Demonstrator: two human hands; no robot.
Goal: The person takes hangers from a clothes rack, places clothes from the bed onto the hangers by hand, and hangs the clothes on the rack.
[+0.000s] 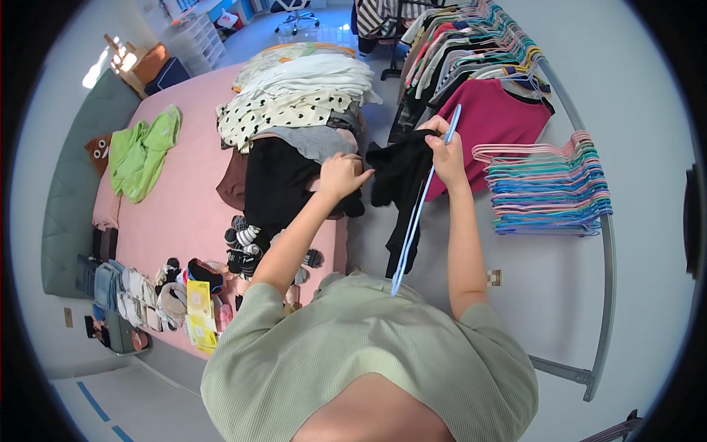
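Here the right hand is closed around a light-blue hanger and the top of a black garment, held up between the pink bed and the clothes rail. The left hand pinches the garment's other edge, fingers together — the cloth stretches between both hands and droops down. Behind it lies a pile of folded clothes; empty hangers are bunched on the rail, near the right hand.

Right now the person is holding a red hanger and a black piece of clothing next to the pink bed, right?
Not quite. The head view shows the hanger is light blue, not red. The right hand grips it together with the black piece of clothing, which the left hand also holds, beside the pink bed.
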